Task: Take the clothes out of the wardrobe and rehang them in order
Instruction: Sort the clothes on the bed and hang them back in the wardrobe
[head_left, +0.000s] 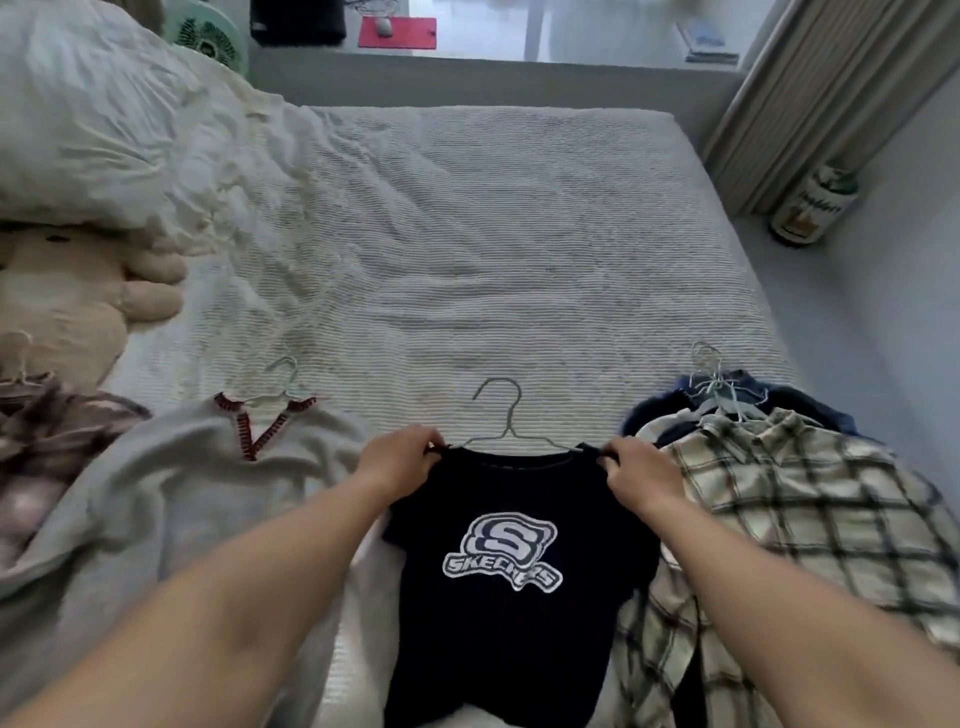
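The fingers of the left hand are curled and pinched on the left shoulder seam of a dark tee. The fingers of the right hand are clamped in the same way on the right shoulder seam. Both hands are set at the collar line, one at each end of a wire hanger that is threaded through the neck opening; its hook lies flat on the bed and points away from the near edge.

The tee is laid face up at the middle of the bed's near edge, a white printed logo showing on the chest, its hem reaching over that edge.

Just beside it on the left, a grey jumper with a red-stitched V-neck is laid on a pale hanger. Further left, at the near left corner, a mottled brownish garment is partly seen.

On the right, touching the tee, a plaid shirt is laid over darker clothes, with several hanger hooks bunched above the collar.

A plush toy and a crumpled duvet are found along the bed's left edge. A bottle stands on the floor beyond the right edge, beside a curtain.
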